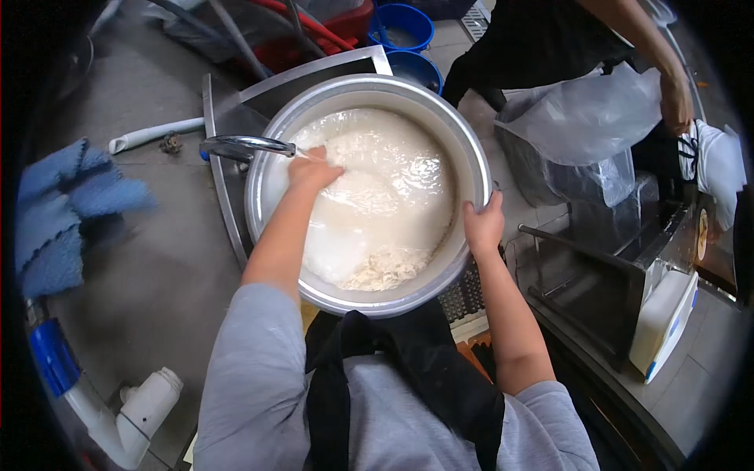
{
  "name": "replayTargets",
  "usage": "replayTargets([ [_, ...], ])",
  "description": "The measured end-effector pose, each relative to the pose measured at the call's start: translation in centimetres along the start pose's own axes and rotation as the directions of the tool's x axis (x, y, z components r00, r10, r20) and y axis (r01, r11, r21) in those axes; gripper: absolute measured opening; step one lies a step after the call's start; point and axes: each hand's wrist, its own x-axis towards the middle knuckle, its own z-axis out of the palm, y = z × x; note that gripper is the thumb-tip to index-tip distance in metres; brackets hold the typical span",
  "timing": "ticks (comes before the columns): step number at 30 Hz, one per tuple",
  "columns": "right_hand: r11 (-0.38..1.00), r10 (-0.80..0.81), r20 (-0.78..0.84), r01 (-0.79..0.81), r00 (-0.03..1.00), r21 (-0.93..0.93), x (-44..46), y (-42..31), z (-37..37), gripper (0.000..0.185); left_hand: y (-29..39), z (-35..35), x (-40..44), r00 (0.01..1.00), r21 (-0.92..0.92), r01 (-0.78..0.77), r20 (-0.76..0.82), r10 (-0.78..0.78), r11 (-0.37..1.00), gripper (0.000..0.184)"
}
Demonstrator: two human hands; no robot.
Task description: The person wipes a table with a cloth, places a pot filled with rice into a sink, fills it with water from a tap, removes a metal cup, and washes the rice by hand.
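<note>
A large round metal pot (pixel 478 149) holds cloudy white water, with pale grains (pixel 385 269) heaped near its lower edge. My left hand (pixel 312 168) is at the water's surface on the left side of the pot, thumb apart and the other fingertips partly hidden by the water and the tap. Just above that hand, the curved chrome tap (pixel 251 144) reaches over the rim. My right hand (pixel 484 224) grips the pot's right rim, thumb on the inner side and fingers outside.
Blue buckets (pixel 408 27) stand behind the pot. At the upper right, a co-worker's hand (pixel 675 102) is beside clear plastic bags (pixel 585 118). A metal frame (pixel 585 294) is at right, blue cloths (pixel 51 220) and white pipes (pixel 149 404) at left.
</note>
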Motion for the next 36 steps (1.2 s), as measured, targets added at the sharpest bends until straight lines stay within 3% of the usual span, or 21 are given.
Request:
replayTargets([
  [2, 1.000, 0.011, -0.002, -0.011, 1.000, 0.008, 0.1, 0.4, 0.2, 0.045, -2.8, 1.4, -1.8, 0.999, -0.141, 0.015, -0.047, -0.022, 0.990, 0.083],
  [5, 1.000, 0.026, 0.014, -0.025, 1.000, -0.018, 0.0, 0.0, 0.2, 0.045, -4.3, 4.6, -2.8, 0.980, -0.187, 0.179, 0.122, -0.158, 0.966, 0.082],
  [8, 1.000, 0.009, 0.006, -0.009, 1.000, -0.026, -0.1, 0.1, 0.1, 0.044, -4.4, 8.6, -2.7, 0.933, -0.288, 0.181, 0.353, -0.071, 0.940, 0.078],
  [11, 1.000, 0.002, -0.013, -0.002, 1.000, -0.027, -0.2, -0.4, -0.1, 0.043, -4.2, 13.0, -3.9, 0.835, -0.679, 0.225, 0.504, 0.220, 0.699, 0.070],
  [12, 1.000, 0.002, -0.011, -0.002, 1.000, -0.018, -0.2, -0.4, -0.1, 0.043, -4.0, 14.3, -4.4, 0.783, -0.713, 0.332, 0.574, 0.241, 0.618, 0.064],
  [14, 1.000, 0.000, -0.012, 0.000, 1.000, -0.011, -0.2, -0.3, -0.1, 0.042, -3.6, 16.1, -5.4, 0.659, -0.715, 0.540, 0.687, 0.307, 0.443, 0.053],
  [17, 1.000, -0.017, -0.030, 0.017, 0.999, -0.009, -0.2, -0.4, -0.1, 0.041, -2.3, 16.7, -8.2, 0.647, -0.737, 0.631, 0.671, 0.360, 0.240, 0.046],
  [19, 1.000, 0.003, -0.006, -0.003, 1.000, -0.020, 0.0, 0.0, 0.1, 0.041, -1.4, 20.7, -7.3, 0.531, -0.642, 0.727, 0.750, 0.394, 0.244, 0.052],
  [22, 0.999, 0.027, 0.006, -0.027, 1.000, -0.041, 0.2, -0.3, -0.1, 0.041, 3.1, 18.5, -9.2, 0.448, -0.567, 0.734, 0.818, 0.361, 0.374, 0.054],
  [25, 0.999, 0.018, 0.007, -0.017, 1.000, -0.035, 0.2, -0.3, -0.1, 0.042, 5.3, 23.2, -7.9, 0.462, -0.642, 0.727, 0.720, 0.517, 0.244, 0.052],
  [28, 1.000, 0.022, -0.005, -0.022, 1.000, -0.019, -0.1, -0.6, -0.2, 0.043, 8.7, 19.2, -8.8, 0.573, -0.680, 0.728, 0.672, 0.469, 0.085, 0.044],
  [31, 0.999, 0.029, -0.002, -0.029, 1.000, -0.029, -0.1, -0.7, -0.3, 0.043, 10.9, 12.8, -9.5, 0.749, -0.789, 0.613, 0.598, 0.286, 0.044, 0.040],
  [32, 0.999, 0.029, -0.004, -0.029, 1.000, -0.032, -0.2, -0.7, -0.2, 0.042, 10.9, 16.4, -6.4, 0.846, -0.857, 0.453, 0.500, 0.184, 0.247, 0.039],
  [34, 0.999, 0.019, -0.020, -0.020, 1.000, -0.035, -0.1, -0.7, -0.2, 0.041, 11.4, 13.4, -5.7, 0.951, -0.837, 0.136, 0.260, 0.167, 0.529, 0.042],
  [35, 0.999, 0.027, -0.006, -0.027, 1.000, -0.021, -0.1, -0.7, -0.2, 0.041, 11.8, 11.1, -5.7, 0.974, -0.762, -0.034, 0.120, 0.192, 0.647, 0.043],
  [36, 0.999, 0.031, -0.011, -0.031, 0.999, -0.005, -0.1, -0.6, -0.3, 0.041, 12.5, 8.1, -5.7, 0.961, -0.577, -0.129, 0.129, 0.246, 0.807, 0.052],
])
